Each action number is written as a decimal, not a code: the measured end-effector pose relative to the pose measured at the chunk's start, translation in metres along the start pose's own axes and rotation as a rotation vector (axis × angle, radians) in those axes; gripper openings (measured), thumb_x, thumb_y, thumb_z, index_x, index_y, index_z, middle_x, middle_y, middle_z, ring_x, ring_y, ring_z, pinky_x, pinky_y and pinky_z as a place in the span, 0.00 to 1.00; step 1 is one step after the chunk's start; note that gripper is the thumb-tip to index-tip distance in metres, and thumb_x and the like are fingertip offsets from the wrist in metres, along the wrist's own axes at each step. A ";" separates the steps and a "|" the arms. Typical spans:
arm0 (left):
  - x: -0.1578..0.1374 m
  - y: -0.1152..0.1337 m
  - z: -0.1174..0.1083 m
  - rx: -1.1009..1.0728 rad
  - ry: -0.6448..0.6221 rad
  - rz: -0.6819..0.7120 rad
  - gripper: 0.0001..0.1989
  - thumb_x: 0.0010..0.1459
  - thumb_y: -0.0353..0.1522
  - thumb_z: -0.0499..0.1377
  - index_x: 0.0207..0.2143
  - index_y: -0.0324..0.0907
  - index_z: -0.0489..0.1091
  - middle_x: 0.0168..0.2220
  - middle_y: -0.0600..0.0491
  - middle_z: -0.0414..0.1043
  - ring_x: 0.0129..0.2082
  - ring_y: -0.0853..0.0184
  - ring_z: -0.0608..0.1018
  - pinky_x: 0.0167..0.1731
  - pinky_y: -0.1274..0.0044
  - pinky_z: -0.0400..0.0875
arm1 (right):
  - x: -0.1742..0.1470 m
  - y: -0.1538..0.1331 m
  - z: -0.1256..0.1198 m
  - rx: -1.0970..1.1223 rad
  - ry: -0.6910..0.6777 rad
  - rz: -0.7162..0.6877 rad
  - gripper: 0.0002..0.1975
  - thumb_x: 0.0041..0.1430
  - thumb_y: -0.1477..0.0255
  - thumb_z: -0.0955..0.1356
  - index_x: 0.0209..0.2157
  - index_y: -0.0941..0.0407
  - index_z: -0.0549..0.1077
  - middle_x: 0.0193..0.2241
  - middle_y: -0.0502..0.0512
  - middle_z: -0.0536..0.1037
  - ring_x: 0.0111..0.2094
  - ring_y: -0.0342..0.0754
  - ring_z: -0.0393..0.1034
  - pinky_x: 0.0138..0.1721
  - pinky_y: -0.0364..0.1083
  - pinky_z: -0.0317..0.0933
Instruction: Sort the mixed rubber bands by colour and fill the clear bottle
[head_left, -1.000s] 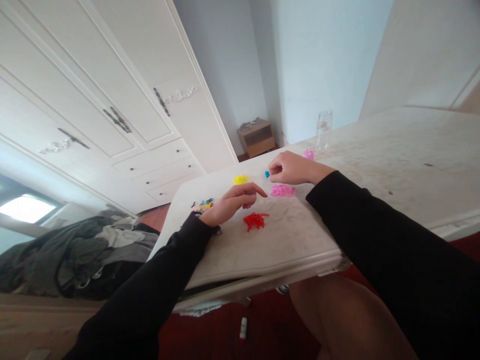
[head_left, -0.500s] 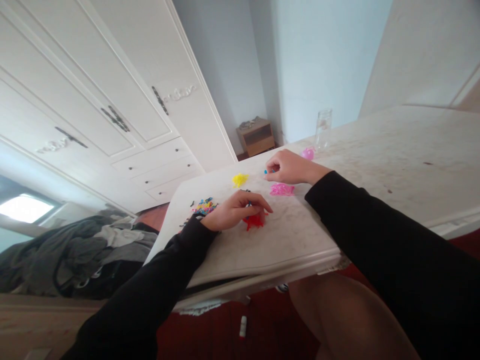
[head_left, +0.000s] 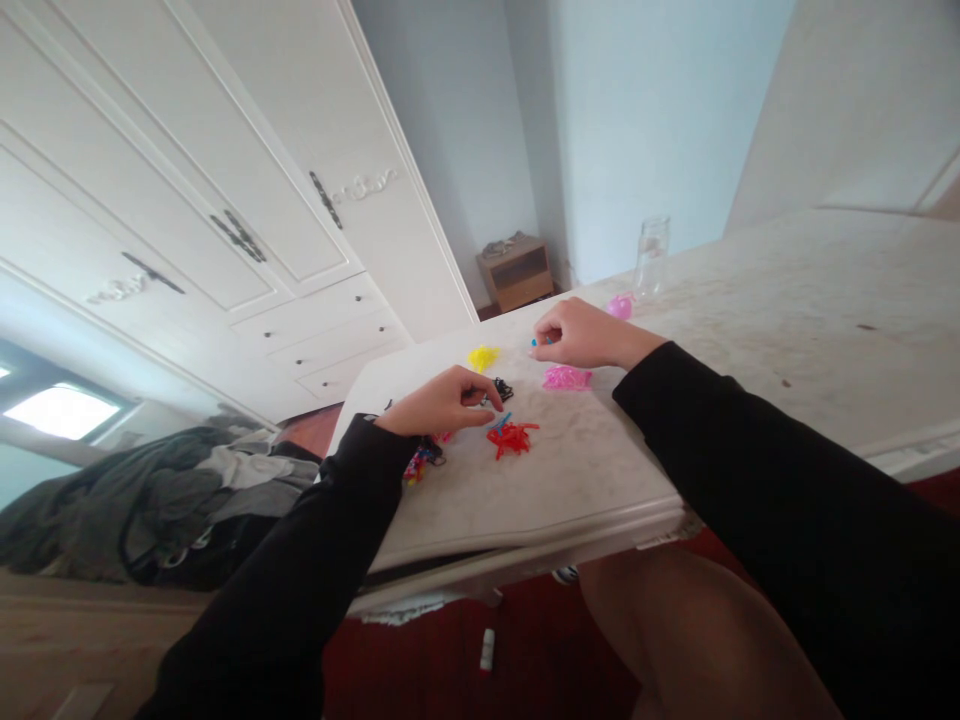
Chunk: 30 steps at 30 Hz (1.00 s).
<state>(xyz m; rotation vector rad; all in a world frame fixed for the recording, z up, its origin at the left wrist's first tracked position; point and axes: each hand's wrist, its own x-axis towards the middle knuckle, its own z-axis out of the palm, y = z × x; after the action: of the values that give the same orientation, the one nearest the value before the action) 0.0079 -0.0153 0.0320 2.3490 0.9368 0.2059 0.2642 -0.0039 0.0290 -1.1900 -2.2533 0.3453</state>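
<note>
My left hand (head_left: 448,402) hovers over the near part of the table, thumb and index finger bent with a gap between them and nothing visible in it. By its fingertips lie a pile of black rubber bands (head_left: 501,391) and a pile of red rubber bands (head_left: 513,440); a blue rubber band (head_left: 504,422) rests at the red pile's edge. A mixed-colour pile (head_left: 415,466) is partly hidden below my left wrist. My right hand (head_left: 571,334) is closed, with bits of blue rubber bands (head_left: 535,342) showing at its fingers. Beside it lie pink rubber bands (head_left: 567,378) and yellow rubber bands (head_left: 483,358).
A glass jar (head_left: 652,258) and a pink balloon-like thing (head_left: 620,306) stand behind my right hand on the white table (head_left: 585,470). Clothes (head_left: 172,500) are heaped at the left. A white tube (head_left: 487,650) lies on the red floor.
My left hand has drawn back leftward from over the red pile, uncovering the red, blue and black bands, and now covers part of the mixed pile. The right hand stays nearly in place.
</note>
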 end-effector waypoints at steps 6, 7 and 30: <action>0.001 -0.001 0.006 0.036 -0.062 -0.027 0.15 0.58 0.41 0.64 0.36 0.38 0.80 0.19 0.62 0.56 0.20 0.74 0.58 0.24 0.77 0.52 | 0.000 0.000 0.000 -0.008 0.005 0.012 0.13 0.51 0.70 0.69 0.16 0.57 0.68 0.16 0.47 0.64 0.23 0.42 0.56 0.30 0.48 0.45; 0.001 0.000 0.007 0.035 -0.064 -0.025 0.14 0.58 0.41 0.64 0.37 0.38 0.80 0.19 0.62 0.55 0.20 0.74 0.58 0.24 0.77 0.53 | 0.000 -0.001 0.000 -0.010 0.006 0.011 0.13 0.51 0.70 0.69 0.16 0.57 0.68 0.16 0.47 0.64 0.23 0.42 0.56 0.30 0.48 0.46; 0.006 -0.002 0.012 -0.026 0.311 0.056 0.11 0.62 0.38 0.61 0.31 0.39 0.73 0.20 0.63 0.49 0.22 0.74 0.55 0.24 0.78 0.51 | 0.004 -0.012 0.034 0.605 -0.147 -0.059 0.13 0.54 0.63 0.75 0.35 0.59 0.78 0.30 0.56 0.83 0.31 0.46 0.75 0.33 0.44 0.64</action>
<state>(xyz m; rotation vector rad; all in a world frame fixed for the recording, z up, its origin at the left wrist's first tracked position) 0.0154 -0.0164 0.0209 2.3619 1.0036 0.6166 0.2340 -0.0061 0.0087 -0.7931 -2.0663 1.0318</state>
